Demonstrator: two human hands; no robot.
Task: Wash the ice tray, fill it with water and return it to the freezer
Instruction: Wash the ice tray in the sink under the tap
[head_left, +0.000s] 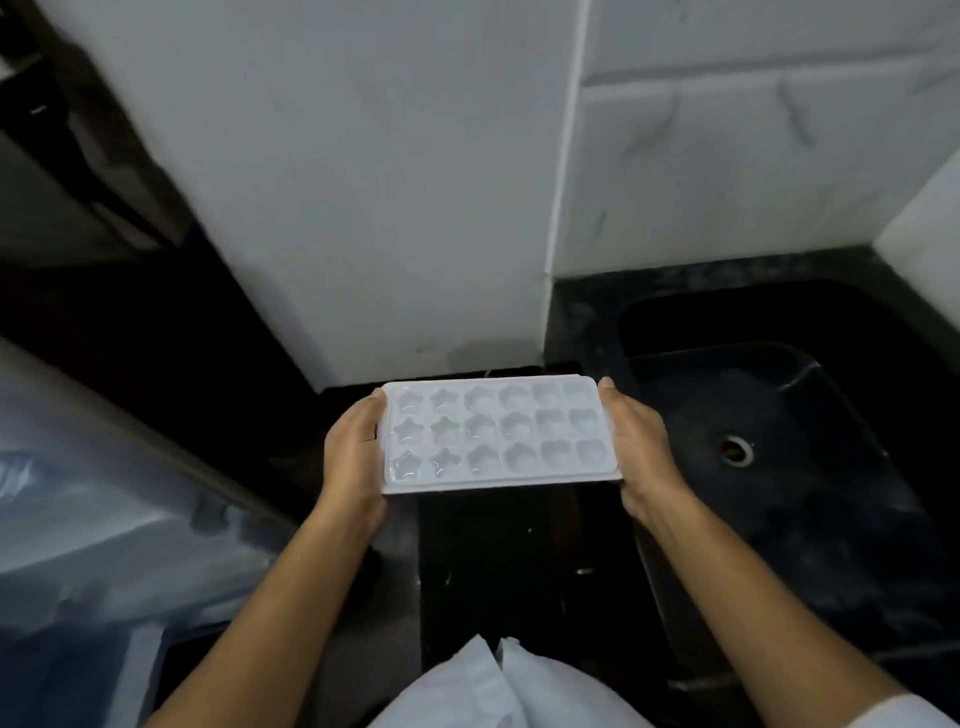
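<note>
Between the left grip (356, 457) and right grip (641, 452), each clamped on a short end, the white plastic ice tray (498, 434) may spill if either dips.

White wall (363, 182) blocks ahead; sink basin (810, 519) (right) lies open.

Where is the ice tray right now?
Head view, centre: the ice tray is held at its short ends between the left hand and right hand, above the dark counter just left of the black sink.
</note>
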